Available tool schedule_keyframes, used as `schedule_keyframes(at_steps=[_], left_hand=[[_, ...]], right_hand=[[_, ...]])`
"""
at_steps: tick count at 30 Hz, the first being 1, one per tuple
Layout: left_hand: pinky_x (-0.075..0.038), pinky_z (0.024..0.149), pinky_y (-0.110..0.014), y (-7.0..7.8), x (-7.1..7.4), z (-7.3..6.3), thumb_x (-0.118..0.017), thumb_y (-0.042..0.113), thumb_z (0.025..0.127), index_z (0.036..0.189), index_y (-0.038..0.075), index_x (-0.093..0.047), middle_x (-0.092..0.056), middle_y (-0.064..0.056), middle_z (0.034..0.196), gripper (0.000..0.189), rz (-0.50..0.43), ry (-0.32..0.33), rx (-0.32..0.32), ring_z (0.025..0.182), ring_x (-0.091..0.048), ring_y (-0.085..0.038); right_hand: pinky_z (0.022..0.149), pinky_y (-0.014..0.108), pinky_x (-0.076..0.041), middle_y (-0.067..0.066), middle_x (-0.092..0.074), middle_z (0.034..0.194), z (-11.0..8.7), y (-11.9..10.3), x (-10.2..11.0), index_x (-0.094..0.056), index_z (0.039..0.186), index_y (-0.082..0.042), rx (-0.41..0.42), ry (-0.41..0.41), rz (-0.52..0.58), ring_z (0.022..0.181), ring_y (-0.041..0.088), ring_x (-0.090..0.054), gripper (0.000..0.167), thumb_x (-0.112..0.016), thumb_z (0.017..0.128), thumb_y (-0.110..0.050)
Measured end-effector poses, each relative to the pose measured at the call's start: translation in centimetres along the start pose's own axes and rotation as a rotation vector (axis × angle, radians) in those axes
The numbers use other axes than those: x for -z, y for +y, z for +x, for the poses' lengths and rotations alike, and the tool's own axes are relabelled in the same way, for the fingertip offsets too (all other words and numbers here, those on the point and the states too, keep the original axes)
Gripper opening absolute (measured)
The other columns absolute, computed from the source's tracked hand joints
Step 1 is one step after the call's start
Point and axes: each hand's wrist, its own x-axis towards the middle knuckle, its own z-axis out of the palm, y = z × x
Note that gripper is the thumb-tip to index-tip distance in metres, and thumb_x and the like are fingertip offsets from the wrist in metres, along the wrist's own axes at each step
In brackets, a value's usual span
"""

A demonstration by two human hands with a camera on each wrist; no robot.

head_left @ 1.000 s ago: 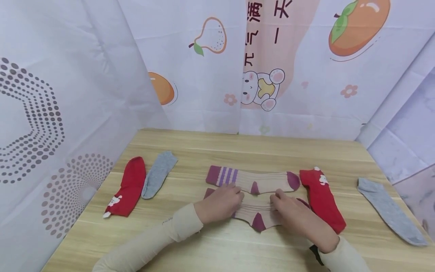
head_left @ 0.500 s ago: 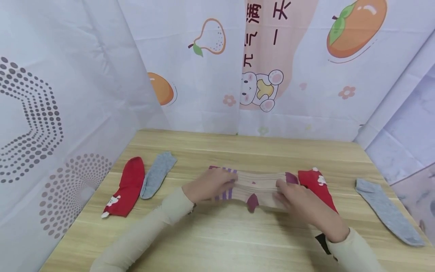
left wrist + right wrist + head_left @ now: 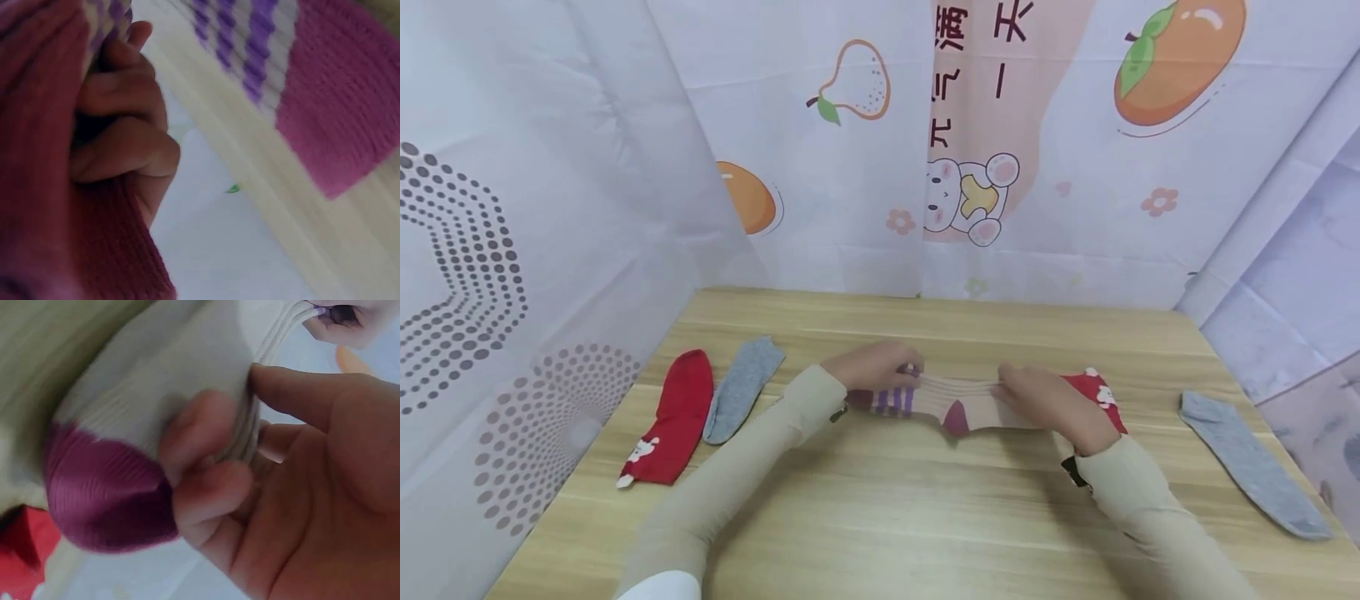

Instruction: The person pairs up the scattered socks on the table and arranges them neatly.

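Note:
A beige ribbed sock [image 3: 956, 419] with purple stripes, plum heel and plum ends is stretched sideways between both hands, lifted from the table. My left hand [image 3: 880, 365] grips it near the striped cuff; in the left wrist view its fingers [image 3: 128, 147] curl round the knit. Toward the toe end, my right hand [image 3: 1048, 404] pinches the upper edge between thumb and fingers, the plum toe [image 3: 106, 494] hanging beside them. A matching striped sock [image 3: 350, 94] shows beyond it in the left wrist view, over the wood; the head view mostly hides it.
To the left lie a red sock [image 3: 681, 408] and a grey sock [image 3: 745, 392], side by side. Another red sock [image 3: 1093, 390] is partly covered by my right hand, with a second grey sock [image 3: 1255, 467] further right. A printed curtain [image 3: 820, 192] stands behind the wooden table [image 3: 910, 517].
The nearer striped sock has come up off the table and away from me, over the matching one. Both hands have moved forward with it.

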Motion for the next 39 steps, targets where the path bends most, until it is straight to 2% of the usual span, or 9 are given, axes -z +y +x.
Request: schedule_keyframes(at_steps=[8,10,13,15,18,21,23,32,39], left_hand=[[-0.046,0.068,-0.025,-0.8,-1.3,0.0,-0.069,0.026,0.094,0.085,0.012,-0.062,-0.054,0.003,0.080,0.019,0.080,-0.029,0.060,0.071,-0.049,-0.010],[-0.047,0.066,-0.025,-0.5,-1.5,-0.5,-0.068,0.029,0.095,0.089,0.011,-0.062,-0.055,0.002,0.081,0.020,0.132,0.026,0.075,0.070,-0.050,-0.011],[-0.052,0.074,-0.028,0.5,-1.9,-1.6,-0.066,0.031,0.097,0.107,0.011,-0.064,-0.062,-0.002,0.094,0.023,0.329,0.147,0.070,0.083,-0.058,-0.015],[-0.054,0.078,-0.032,1.4,-2.3,-2.6,-0.063,0.030,0.098,0.114,0.010,-0.063,-0.064,-0.005,0.102,0.027,0.464,0.233,0.040,0.091,-0.061,-0.019],[-0.053,0.086,-0.035,3.1,-3.0,-4.0,-0.061,0.026,0.099,0.113,0.009,-0.064,-0.065,-0.006,0.107,0.022,0.510,0.312,-0.041,0.098,-0.061,-0.022],[-0.053,0.089,-0.035,4.3,-3.7,-5.3,-0.058,0.029,0.101,0.118,0.011,-0.065,-0.066,-0.007,0.112,0.026,0.449,0.265,-0.076,0.105,-0.062,-0.023],[-0.053,0.094,-0.039,4.7,-4.0,-6.0,-0.057,0.034,0.102,0.127,0.012,-0.062,-0.064,-0.009,0.122,0.034,0.396,0.200,-0.049,0.114,-0.060,-0.026],[-0.041,0.105,-0.058,4.7,-6.1,-7.7,-0.056,0.045,0.100,0.152,0.014,-0.042,-0.039,-0.020,0.153,0.062,0.300,0.049,0.075,0.140,-0.037,-0.042],[-0.039,0.106,-0.059,5.0,-5.9,-7.5,-0.056,0.049,0.098,0.152,0.012,-0.041,-0.038,-0.023,0.154,0.067,0.253,0.048,0.070,0.141,-0.034,-0.045]], right_hand=[[0.054,0.036,-0.051,0.009,-0.054,0.075,0.8,-0.5,-2.6,-0.057,0.097,-0.004,-0.028,0.091,-0.239,0.064,0.023,-0.054,0.026,-0.078,0.083,-0.007],[0.050,0.034,-0.050,0.011,-0.054,0.082,0.2,-0.8,-2.8,-0.057,0.107,-0.002,-0.039,0.134,-0.269,0.066,0.023,-0.053,0.037,-0.081,0.079,-0.005],[0.047,0.034,-0.050,0.013,-0.054,0.088,-0.8,-1.4,-2.7,-0.057,0.114,-0.002,-0.031,0.208,-0.272,0.065,0.022,-0.053,0.044,-0.083,0.078,-0.006],[0.054,0.036,-0.055,0.014,-0.058,0.094,-1.5,-2.0,-2.8,-0.060,0.116,-0.002,0.008,0.244,-0.259,0.073,0.024,-0.058,0.048,-0.085,0.076,-0.008],[0.070,0.042,-0.059,0.015,-0.066,0.105,-2.5,-2.7,-3.0,-0.065,0.116,-0.004,0.096,0.249,-0.235,0.091,0.029,-0.064,0.046,-0.086,0.076,-0.012],[0.094,0.053,-0.051,0.017,-0.065,0.121,-3.3,-3.2,-3.6,-0.066,0.123,-0.008,0.148,0.206,-0.209,0.114,0.038,-0.060,0.048,-0.084,0.079,-0.016],[0.098,0.058,-0.046,0.018,-0.063,0.126,-3.7,-3.3,-4.2,-0.064,0.128,-0.010,0.150,0.180,-0.208,0.118,0.040,-0.056,0.048,-0.080,0.084,-0.020],[0.085,0.052,-0.052,0.012,-0.058,0.116,-3.9,-3.3,-6.2,-0.061,0.136,-0.012,0.153,0.145,-0.216,0.101,0.028,-0.051,0.054,-0.077,0.087,-0.028],[0.091,0.049,-0.053,0.011,-0.060,0.117,-3.2,-2.6,-5.9,-0.063,0.128,-0.014,0.135,0.146,-0.125,0.112,0.034,-0.055,0.043,-0.076,0.089,-0.026]])
